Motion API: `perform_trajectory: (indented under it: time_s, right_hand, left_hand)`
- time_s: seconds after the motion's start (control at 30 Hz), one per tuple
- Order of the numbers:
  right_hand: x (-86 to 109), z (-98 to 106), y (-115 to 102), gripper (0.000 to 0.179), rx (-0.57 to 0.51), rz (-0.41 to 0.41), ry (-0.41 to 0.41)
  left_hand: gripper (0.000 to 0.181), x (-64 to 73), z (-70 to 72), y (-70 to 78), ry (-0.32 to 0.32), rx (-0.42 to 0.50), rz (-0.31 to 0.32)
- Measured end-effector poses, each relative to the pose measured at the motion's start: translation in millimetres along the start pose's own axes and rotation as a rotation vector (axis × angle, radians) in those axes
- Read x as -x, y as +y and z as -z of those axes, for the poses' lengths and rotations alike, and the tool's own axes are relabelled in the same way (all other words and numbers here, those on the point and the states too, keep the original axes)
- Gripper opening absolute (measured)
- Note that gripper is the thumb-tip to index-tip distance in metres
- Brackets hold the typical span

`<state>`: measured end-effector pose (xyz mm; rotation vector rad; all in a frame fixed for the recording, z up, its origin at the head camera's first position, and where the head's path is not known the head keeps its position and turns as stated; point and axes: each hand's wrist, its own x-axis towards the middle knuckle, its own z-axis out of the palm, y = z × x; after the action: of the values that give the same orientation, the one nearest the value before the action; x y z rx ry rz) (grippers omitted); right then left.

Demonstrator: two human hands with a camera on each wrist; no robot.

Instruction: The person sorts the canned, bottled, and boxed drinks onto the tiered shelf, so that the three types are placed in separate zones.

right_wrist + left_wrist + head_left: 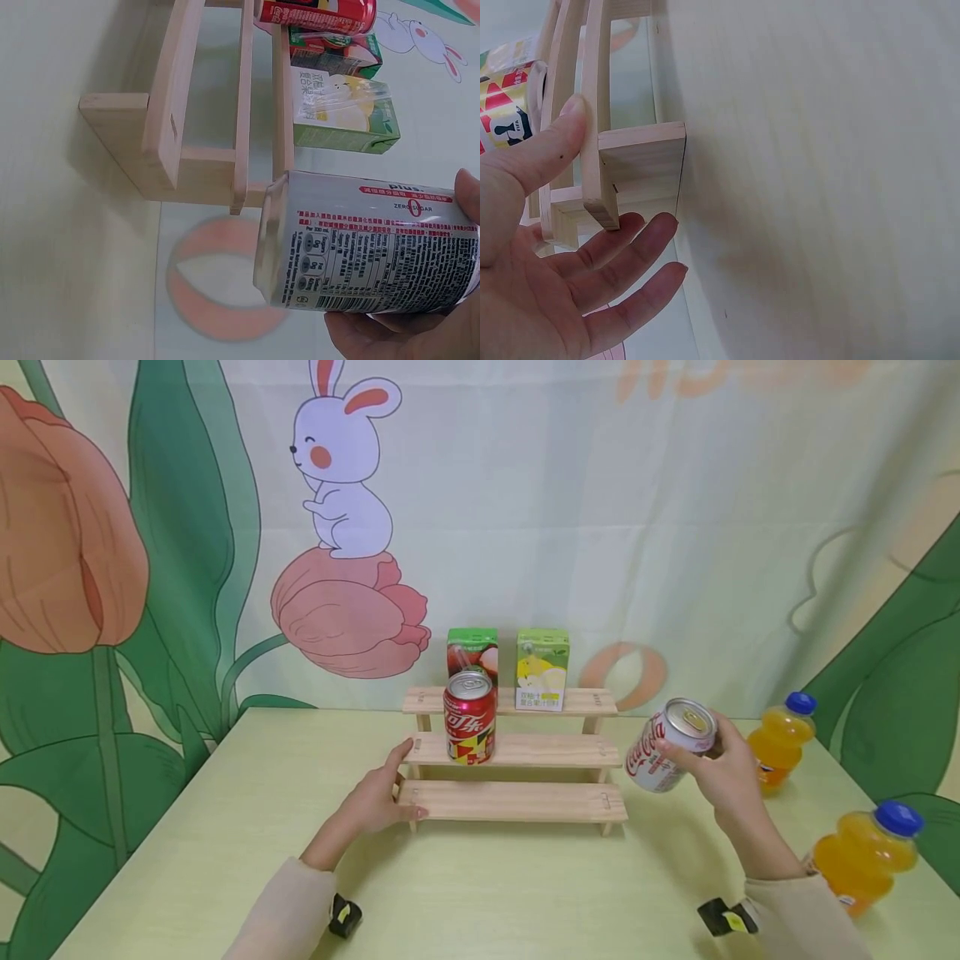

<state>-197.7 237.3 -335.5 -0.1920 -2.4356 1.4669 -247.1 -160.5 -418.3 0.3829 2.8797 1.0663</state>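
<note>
My right hand (731, 772) grips a white Coca-Cola can (651, 755) just past the right end of a three-step wooden rack (517, 800). The can tilts, its top leaning toward the hand; in the right wrist view the can (367, 244) shows its printed back label. At the rack's left end is my left hand (375, 802), thumb on the lowest step's edge and the other fingers round the end. Close up, its thumb (559, 146) presses the wood while the remaining fingers are spread. A red cola can (470, 718) stands on the middle step, at the left.
On the top step stand a green-and-red juice box (468, 647), partly behind the red can, and a light green juice box (542, 670). Two orange drink bottles (780, 743) with blue caps stand at the table's right side. A printed curtain (510, 527) hangs behind.
</note>
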Motion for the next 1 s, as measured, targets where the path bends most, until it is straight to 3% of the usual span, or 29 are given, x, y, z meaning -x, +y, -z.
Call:
perform_trajectory:
  time_s: [1.0]
  right_hand:
    - [6.3, -14.6, -13.5, 0.07, -0.113, 0.022, -0.035]
  left_hand:
    - [0.1, -0.1, 0.5, -0.1, 0.003, 0.015, -0.007]
